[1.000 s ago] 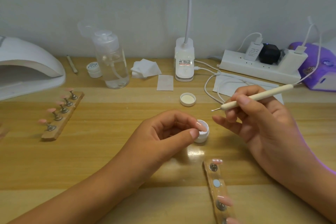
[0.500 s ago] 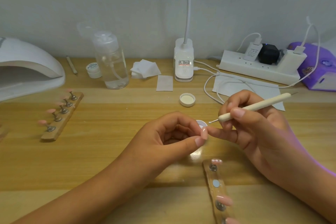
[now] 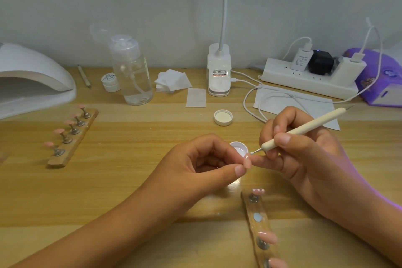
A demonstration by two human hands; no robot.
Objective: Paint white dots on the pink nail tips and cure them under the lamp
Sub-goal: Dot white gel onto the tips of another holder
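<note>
While a pink nail tip (image 3: 247,160) is pinched in the left hand (image 3: 202,165), just before the open paint pot (image 3: 239,148), the dotting tool (image 3: 302,130) gripped by the right hand (image 3: 304,159) is touched to it. Most tips on the near rack (image 3: 261,227) look undotted, and curing under the lamp (image 3: 32,72) is judged outstanding.

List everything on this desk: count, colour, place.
curing lamp: one, white, far left
left tip holder: one, wooden, beside curing lamp, five pink tips
near tip holder: one, wooden, bottom right, three pink tips
pump bottle: one, clear, back left
labelled jar: one, white, left of bottle
wipes: several, white, back centre
desk lamp base: one, white, back centre
jar lid: one, white, centre
open jar: one, white, between hands
power strip: one, white, back right
box: one, purple, far right
dotting tool: one, cream, right hand
pink nail tip: one, left fingertips
left hand: pinches tip
right hand: grips tool
</note>
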